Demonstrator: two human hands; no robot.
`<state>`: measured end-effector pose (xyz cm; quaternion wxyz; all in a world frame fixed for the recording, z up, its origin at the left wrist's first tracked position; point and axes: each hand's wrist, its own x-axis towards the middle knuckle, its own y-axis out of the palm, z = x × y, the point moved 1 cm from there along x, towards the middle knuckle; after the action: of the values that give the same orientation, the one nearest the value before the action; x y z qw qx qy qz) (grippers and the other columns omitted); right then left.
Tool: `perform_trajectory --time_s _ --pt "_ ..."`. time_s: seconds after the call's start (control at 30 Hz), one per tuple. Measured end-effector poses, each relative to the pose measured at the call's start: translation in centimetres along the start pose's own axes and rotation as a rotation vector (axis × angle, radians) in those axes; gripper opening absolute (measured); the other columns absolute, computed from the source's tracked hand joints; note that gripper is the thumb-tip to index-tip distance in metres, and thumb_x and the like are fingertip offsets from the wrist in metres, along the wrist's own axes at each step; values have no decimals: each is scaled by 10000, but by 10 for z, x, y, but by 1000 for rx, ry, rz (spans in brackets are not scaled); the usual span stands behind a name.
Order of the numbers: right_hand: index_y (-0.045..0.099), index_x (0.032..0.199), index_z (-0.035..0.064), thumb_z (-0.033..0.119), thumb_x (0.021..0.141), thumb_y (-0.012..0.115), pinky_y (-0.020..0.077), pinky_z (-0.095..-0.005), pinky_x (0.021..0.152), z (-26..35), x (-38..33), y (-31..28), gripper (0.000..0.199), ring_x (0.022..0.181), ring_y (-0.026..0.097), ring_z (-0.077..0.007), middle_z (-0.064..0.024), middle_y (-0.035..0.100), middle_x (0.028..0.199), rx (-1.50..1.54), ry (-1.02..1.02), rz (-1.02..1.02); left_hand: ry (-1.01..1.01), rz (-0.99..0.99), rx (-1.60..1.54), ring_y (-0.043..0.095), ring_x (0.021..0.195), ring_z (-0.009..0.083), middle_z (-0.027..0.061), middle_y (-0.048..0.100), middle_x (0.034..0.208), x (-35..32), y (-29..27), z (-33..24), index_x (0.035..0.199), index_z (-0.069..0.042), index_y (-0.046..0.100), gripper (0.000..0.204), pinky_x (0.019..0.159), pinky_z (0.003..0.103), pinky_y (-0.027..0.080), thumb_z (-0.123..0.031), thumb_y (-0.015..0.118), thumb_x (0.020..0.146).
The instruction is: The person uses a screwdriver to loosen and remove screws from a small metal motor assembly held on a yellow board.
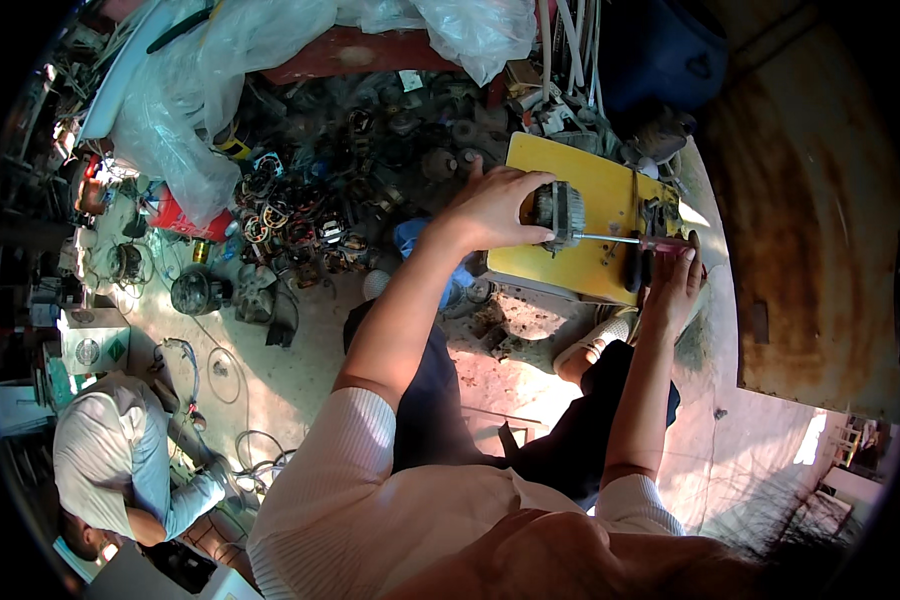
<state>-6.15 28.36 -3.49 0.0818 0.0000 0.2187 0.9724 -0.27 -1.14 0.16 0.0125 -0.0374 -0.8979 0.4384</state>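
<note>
My left hand (495, 210) grips a small finned metal motor housing (560, 214) over the left part of a yellow work table (560, 160). In my right hand (675, 280) is a screwdriver with a red handle (665, 244). Its long steel shaft points left, and the tip meets the right side of the housing; whether it sits in a screw cannot be made out. Close to my right hand, dark-handled pliers (634, 268) lie on the table, with other dark tools (660, 215) behind them. Small dark bits are scattered on the yellow top.
A heap of old motor parts and wire coils (320, 215) covers the floor ahead and left. Clear plastic sheeting (180, 130) hangs over it. A blue barrel (660, 60) stands far right, beside a rusty panel (820, 220). Another person (120, 450) crouches at lower left.
</note>
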Motion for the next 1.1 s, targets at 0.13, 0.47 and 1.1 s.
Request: perform_trajectory --time_s 0.13,0.47,1.1 --pt "451 1445 19 172 1038 562 504 -404 1057 -3 5 -6 449 1209 585 -241 -136 586 1306 108 30 -34 -21 13 20 432 1398 309 150 512 1462 -1 -4 -7 1473 -173 467 837 1210 588 135 -442 796 753" --pt "467 1438 55 142 1022 590 474 -404 1078 -4 1 -4 442 1207 581 -206 -106 594 1298 162 87 -64 -36 19 13 419 1409 322 166 503 1466 -3 -5 -9 1484 -164 455 843 1213 596 118 -425 795 759" --pt "479 1428 78 246 1024 603 462 -407 1073 -15 10 -22 454 1197 578 -219 -88 589 1283 167 22 108 -31 39 9 425 1402 325 168 505 1461 -1 -6 -11 1490 -168 445 851 1215 591 124 -431 792 759"
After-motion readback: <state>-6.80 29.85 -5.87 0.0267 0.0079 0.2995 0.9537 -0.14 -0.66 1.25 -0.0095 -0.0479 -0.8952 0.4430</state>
